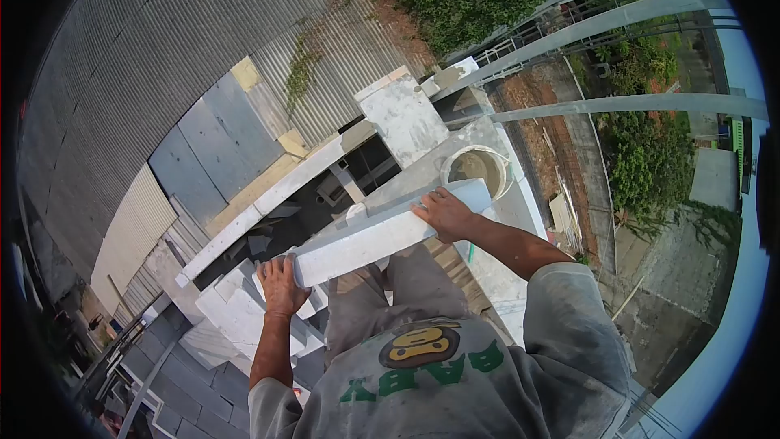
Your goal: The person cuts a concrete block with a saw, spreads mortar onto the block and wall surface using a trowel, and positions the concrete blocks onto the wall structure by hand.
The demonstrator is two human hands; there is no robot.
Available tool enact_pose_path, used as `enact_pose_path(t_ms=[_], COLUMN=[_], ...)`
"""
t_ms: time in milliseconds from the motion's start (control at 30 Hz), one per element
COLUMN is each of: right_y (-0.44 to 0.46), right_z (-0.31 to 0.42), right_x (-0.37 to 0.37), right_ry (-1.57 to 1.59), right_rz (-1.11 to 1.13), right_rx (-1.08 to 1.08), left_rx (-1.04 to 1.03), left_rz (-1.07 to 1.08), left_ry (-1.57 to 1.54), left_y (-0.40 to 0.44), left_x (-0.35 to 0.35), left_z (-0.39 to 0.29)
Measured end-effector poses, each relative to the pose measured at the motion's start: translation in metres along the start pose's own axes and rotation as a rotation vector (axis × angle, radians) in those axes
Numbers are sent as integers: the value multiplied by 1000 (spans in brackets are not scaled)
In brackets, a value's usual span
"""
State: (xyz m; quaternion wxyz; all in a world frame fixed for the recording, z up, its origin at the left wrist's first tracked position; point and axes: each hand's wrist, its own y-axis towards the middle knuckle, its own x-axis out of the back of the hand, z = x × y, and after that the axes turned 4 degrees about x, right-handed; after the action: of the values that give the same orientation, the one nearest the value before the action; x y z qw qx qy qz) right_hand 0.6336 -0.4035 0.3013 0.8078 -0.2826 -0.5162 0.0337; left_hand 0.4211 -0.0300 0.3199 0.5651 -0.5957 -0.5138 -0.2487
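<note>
A long white block (pixel 366 248) lies across in front of my body, held between my two hands. My left hand (pixel 282 283) grips its left end, with the fingers over the end edge. Nearer the block's right end, my right hand (pixel 445 214) is wrapped over the top edge. Just beyond that right end stands a round white bucket (pixel 502 164) with grey material inside. The undersides of the block and my thumbs are mostly hidden.
More white blocks (pixel 223 309) are stacked at the lower left. A dark opening lies beyond the held block, beside a white-topped wall (pixel 280 187). Corrugated roofing (pixel 162 32) spreads at the upper left. Metal poles (pixel 617 104) cross at the right, above a drop to the ground.
</note>
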Motion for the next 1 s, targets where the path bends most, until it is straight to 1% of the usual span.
enact_pose_path(t_ms=[67, 167, 200, 300, 333, 400, 433, 500, 567, 667, 733, 833, 900, 1000], right_y=[14, 32, 43, 65, 75, 90, 95, 110, 124, 142, 150, 160, 165, 166], right_z=[-24, -50, -61, -103, -118, -156, -174, -211, -246, -292, -322, -365, -386, -409], right_x=[4, 33, 38, 47, 54, 59, 54, 48, 44, 41, 38, 24, 20, 6], right_ry=[-14, -52, -69, -156, -210, -219, -222, -291, -364, -379, -437, -481, -518, -510], right_rz=[-43, -12, 56, 38, 64, 11, -20, -101, -141, -124, -152, -195, -142, -170], right_rx=[53, 62, 56, 105, 125, 158, 173, 192, 168, 75, 56, 42, -18, -29], left_rx=[-3, 29, 47, 65, 75, 108, 121, 95, 91, 65, 38, 6, -18, -33], left_rz=[-60, -112, -116, -175, -184, -193, -203, -284, -323, -358, -388, -423, -445, -482], left_ry=[17, 23, 27, 35, 36, 7, 47, 62, 44, 51, 33, 33, 29, -2], left_y=[8, 23, 30, 59, 71, 97, 110, 142, 177, 232, 272, 314, 334, 361], left_x=[-3, -9, -11, -20, -24, -31, -35, -49, -59, -74, -87, -110, -125, -146], left_z=[-5, -17, -21, -35, -41, -54, -61, -69, -78, -90, -94, -108, -117, -129])
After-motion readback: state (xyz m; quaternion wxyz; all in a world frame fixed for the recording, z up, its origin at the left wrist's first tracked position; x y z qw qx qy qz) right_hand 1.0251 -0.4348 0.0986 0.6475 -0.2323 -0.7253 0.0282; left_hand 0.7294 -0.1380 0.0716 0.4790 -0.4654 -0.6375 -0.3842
